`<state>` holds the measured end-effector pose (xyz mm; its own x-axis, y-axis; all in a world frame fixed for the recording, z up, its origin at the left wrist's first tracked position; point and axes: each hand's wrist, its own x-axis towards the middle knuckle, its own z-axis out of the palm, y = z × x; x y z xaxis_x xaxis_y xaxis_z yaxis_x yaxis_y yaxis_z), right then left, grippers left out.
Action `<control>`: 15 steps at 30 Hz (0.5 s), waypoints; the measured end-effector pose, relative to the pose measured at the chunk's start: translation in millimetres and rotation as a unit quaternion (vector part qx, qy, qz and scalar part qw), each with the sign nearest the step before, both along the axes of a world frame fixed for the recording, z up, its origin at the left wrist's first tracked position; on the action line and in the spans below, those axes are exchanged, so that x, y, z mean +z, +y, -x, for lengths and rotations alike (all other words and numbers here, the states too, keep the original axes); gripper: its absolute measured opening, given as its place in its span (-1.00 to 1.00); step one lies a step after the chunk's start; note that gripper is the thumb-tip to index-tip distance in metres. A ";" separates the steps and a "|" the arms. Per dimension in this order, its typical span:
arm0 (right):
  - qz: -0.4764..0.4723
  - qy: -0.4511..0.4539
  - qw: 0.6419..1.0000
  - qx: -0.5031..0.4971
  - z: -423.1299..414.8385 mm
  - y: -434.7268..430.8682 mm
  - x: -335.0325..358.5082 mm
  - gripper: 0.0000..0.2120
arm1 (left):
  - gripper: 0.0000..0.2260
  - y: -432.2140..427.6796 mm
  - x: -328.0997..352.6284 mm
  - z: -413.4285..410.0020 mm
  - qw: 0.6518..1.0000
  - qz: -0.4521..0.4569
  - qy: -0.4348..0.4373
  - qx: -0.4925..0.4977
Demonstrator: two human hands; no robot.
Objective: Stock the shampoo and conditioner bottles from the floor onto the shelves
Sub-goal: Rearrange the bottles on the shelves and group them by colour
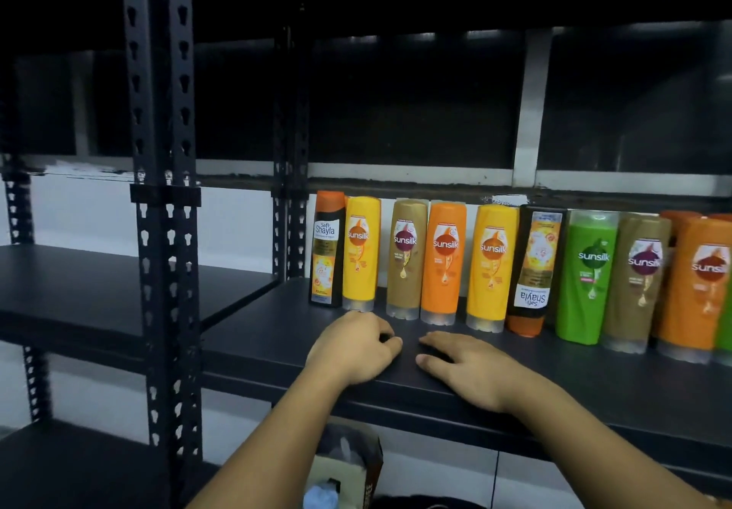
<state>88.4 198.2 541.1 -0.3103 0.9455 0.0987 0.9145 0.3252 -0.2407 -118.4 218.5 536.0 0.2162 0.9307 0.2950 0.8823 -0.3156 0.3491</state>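
Left hand (352,346): fingers curled under into a fist, set down on the black shelf (253,334) near its front edge. Seems to hold nothing, though the palm side is hidden. Right hand (471,366) just beside it across a narrow gap: palm down, fingers nearly straight, flat on the board, gripping nothing.

Along the back edge, a close row of bottles, most standing cap down. From the back left corner: black Safi Shayla bottle (326,249) with its orange cap on top, touching the yellow Sunsilk bottle (360,253); then brown bottle (407,257), orange bottle (443,261), second yellow bottle (491,267), inverted Safi Shayla bottle (532,267) on its orange cap, green bottle (588,277), second brown bottle (637,282), and further orange ones cut off at the right. Clear cap of the yellow Sunsilk bottle just behind the left knuckles, not touching.

Slotted black upright (162,191) at the front left corner. Under the shelf, between the forearms, an open cardboard box (356,465), contents blurred.
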 end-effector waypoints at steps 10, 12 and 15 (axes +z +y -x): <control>-0.014 0.071 0.997 0.003 11.3 9.9 14.5 -0.43 | -0.75 8.3 -2.4 10.0 0.995 -0.052 -0.077 0.037; -0.027 0.123 0.992 0.007 27.3 20.9 23.2 -0.41 | -0.85 19.3 3.5 21.8 0.990 -0.074 -0.096 0.074; -0.060 0.193 0.979 0.009 62.6 40.9 27.2 -0.42 | -0.93 45.0 22.2 42.9 0.977 -0.096 -0.133 0.133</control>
